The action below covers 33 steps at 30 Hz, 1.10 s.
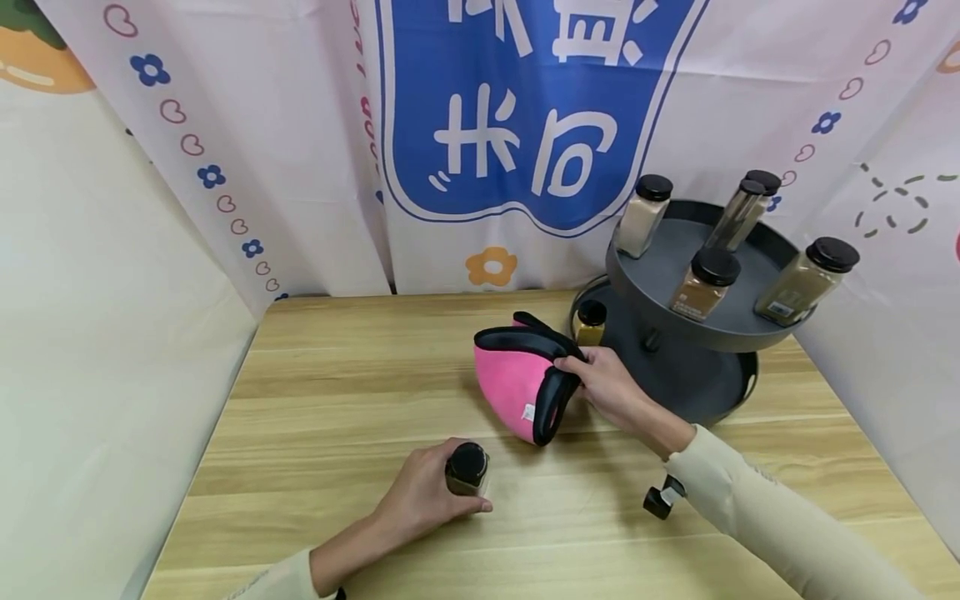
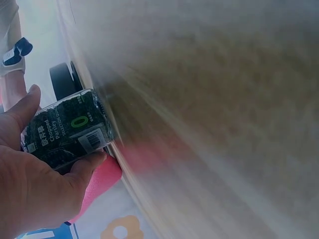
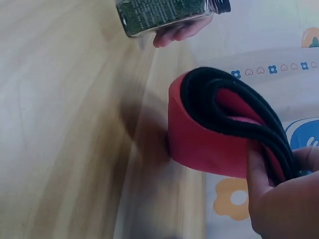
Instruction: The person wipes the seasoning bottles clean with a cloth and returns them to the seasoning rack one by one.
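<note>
A square glass jar [image 1: 467,468] with a black lid stands in the grip of my left hand [image 1: 418,493], its thumb and fingers on opposite sides. Its label, legible in the left wrist view, reads Chopped Parsley, and dark green flakes fill the jar [image 2: 70,127]. Farther back, my right hand [image 1: 613,385] pinches a folded pink fabric piece with black edging [image 1: 510,379] by its right-hand corner. A small white tag hangs on the pink side. In the right wrist view the fabric [image 3: 209,144] curls into a loop close over the table, thumb against its near face.
A dark grey two-tier round rack [image 1: 652,321] stands at the back right. Several black-lidded spice jars sit on its upper tier, and a yellow-filled jar [image 1: 589,323] on the lower one. Behind the wooden table [image 1: 322,417] hangs a printed white curtain [image 1: 315,150].
</note>
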### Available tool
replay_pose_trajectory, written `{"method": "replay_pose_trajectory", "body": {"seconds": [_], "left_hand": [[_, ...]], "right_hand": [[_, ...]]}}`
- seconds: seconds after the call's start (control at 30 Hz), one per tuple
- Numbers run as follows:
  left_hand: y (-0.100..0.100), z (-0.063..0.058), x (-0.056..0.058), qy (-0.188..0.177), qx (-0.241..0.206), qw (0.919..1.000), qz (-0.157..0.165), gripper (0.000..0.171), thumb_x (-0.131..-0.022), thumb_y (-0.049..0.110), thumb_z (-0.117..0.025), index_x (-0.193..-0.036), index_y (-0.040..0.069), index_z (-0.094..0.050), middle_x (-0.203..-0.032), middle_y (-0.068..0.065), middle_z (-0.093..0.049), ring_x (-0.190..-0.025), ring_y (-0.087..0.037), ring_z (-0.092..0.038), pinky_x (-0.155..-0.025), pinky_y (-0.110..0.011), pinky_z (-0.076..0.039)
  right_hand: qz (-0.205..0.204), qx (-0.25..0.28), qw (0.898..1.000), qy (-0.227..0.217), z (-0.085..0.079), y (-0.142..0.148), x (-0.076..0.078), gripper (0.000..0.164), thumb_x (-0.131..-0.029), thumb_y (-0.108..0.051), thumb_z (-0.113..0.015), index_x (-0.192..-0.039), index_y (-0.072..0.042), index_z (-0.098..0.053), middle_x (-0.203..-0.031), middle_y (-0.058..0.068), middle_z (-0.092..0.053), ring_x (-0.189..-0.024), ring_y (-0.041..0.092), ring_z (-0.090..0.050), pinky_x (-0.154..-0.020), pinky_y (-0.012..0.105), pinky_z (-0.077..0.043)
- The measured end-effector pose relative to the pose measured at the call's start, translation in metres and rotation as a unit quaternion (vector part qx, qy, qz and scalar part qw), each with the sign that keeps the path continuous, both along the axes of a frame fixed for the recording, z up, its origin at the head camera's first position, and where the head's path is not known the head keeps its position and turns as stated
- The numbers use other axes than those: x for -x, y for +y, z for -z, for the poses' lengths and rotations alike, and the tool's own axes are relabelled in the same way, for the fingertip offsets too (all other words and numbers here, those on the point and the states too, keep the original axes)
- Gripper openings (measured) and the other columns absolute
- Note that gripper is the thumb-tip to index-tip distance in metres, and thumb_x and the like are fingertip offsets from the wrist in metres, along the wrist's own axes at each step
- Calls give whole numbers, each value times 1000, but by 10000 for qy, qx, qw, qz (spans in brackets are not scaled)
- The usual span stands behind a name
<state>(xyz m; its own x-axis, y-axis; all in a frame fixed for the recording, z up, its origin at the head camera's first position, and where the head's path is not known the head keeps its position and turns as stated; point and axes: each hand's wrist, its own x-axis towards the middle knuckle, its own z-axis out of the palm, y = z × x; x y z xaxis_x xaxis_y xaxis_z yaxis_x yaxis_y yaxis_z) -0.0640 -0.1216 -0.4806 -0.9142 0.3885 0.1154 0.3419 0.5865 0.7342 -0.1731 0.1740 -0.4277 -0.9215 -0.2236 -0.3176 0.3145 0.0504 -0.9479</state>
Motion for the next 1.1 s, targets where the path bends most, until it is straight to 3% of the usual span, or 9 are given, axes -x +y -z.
{"method": "replay_pose_trajectory", "body": {"seconds": [0.3,0.57,0.8,1.1], "left_hand": [[0,1,-3,-22,-34,10000,33,63,-68,31,-102,-119,10,-71,-106,3,-77,-99,-11,-72,-88,-31,-60],[-1,1,-3,54,-9,9998,175,64,-69,23,-102,-121,9,-70,-110,-1,-78,-102,-15,-73,-92,-34,-60],[-6,2,5,-175,-68,9981,582,58,-70,7,-99,-121,10,-72,-112,1,-78,-109,-17,-72,-99,-37,-58],[-10,4,9,-600,-516,9943,711,51,-71,9,-98,-117,13,-76,-110,4,-79,-106,-12,-72,-98,-32,-57]], "right_hand": [[179,358,9990,-193,2,7,-3,24,-110,-11,-53,-121,9,-59,-120,12,-63,-102,13,-70,-89,29,-59],[192,480,9984,-239,2,10,-5,44,-111,-12,-51,-147,13,-46,-151,25,-51,-114,12,-68,-94,29,-58],[185,346,9990,-215,0,11,-4,40,-109,-9,-54,-143,12,-52,-149,24,-54,-112,13,-70,-92,30,-60],[205,190,9996,69,-11,17,-5,38,-108,-11,-60,-139,11,-58,-134,18,-67,-109,14,-73,-94,30,-60]]}}
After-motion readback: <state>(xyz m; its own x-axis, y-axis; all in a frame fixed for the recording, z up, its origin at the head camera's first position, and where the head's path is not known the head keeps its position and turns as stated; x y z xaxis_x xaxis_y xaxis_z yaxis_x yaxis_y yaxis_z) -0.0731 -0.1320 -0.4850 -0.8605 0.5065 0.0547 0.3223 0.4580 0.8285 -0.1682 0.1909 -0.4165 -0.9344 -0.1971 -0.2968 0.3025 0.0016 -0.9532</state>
